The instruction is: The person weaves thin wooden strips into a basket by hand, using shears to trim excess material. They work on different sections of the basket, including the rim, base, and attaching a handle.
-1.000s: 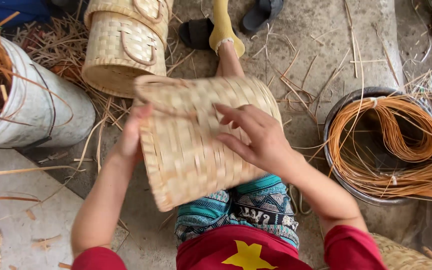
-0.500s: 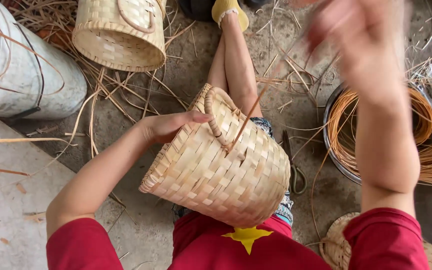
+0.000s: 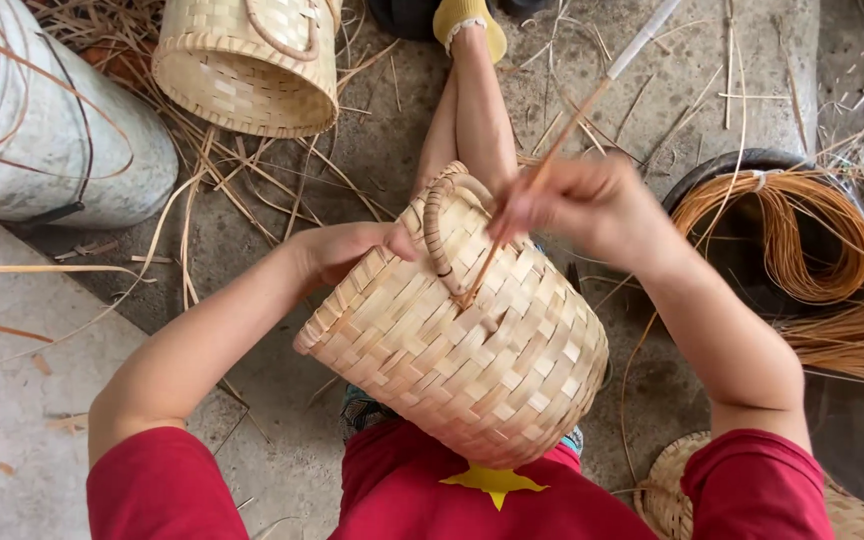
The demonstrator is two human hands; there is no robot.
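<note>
A pale woven basket [image 3: 462, 350] lies tilted on my lap, its mouth toward my knees and a curved handle on its upper side. My left hand [image 3: 347, 250] grips the basket's rim at the left. My right hand [image 3: 577, 205] pinches a long thin cane strip [image 3: 552, 165] that runs from the weave beside the handle up and away to the right. The strip's far end looks pale and blurred.
A second woven basket [image 3: 247, 65] lies at the top left beside a grey metal drum [image 3: 62, 150]. A dark tub [image 3: 742, 170] with coiled orange cane [image 3: 802, 230] stands at the right. Loose strips litter the concrete floor. Another woven piece [image 3: 667, 490] sits by my right elbow.
My right hand has come down from high at the right to just above the basket handle, still holding the cane strip. The basket has turned slightly on my lap.
</note>
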